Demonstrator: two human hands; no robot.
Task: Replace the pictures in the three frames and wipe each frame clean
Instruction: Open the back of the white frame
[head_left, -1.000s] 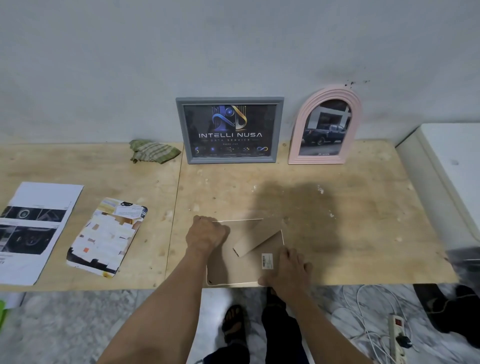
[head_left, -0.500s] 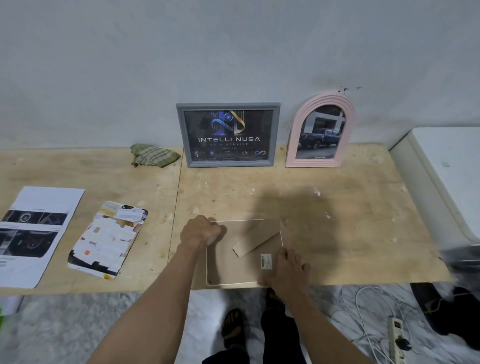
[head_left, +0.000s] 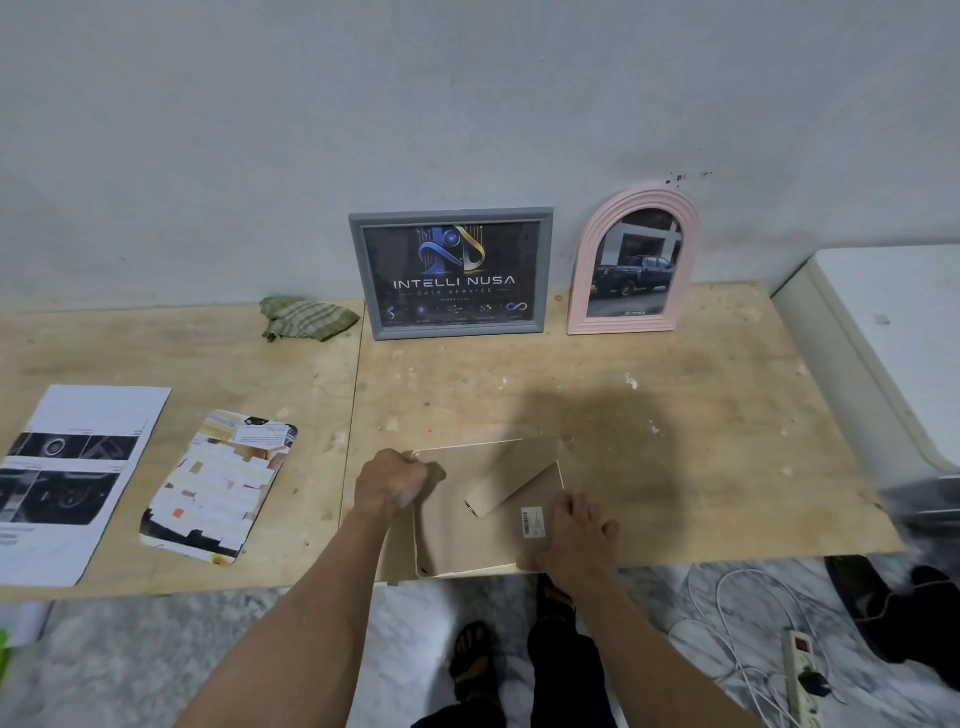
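A third frame (head_left: 452, 540) lies face down at the table's front edge, its tan back board up and its easel stand (head_left: 511, 483) lifted. My left hand (head_left: 395, 480) sits curled at the frame's upper left corner, fingers hidden underneath. My right hand (head_left: 571, 535) rests on the lower right corner beside a barcode sticker (head_left: 532, 522). A grey frame (head_left: 451, 273) with a dark logo picture and a pink arched frame (head_left: 634, 262) with a truck picture lean on the wall. A green checked cloth (head_left: 306, 318) lies left of the grey frame.
Two loose prints lie on the left: a white sheet with dark photos (head_left: 67, 478) and a colourful arched cut-out (head_left: 221, 483). A white appliance (head_left: 893, 338) stands at the right. A power strip (head_left: 802, 675) and white cables lie on the floor beside my feet.
Both hands stay on the face-down frame. The view has tilted up slightly, so everything sits a little lower in the picture.
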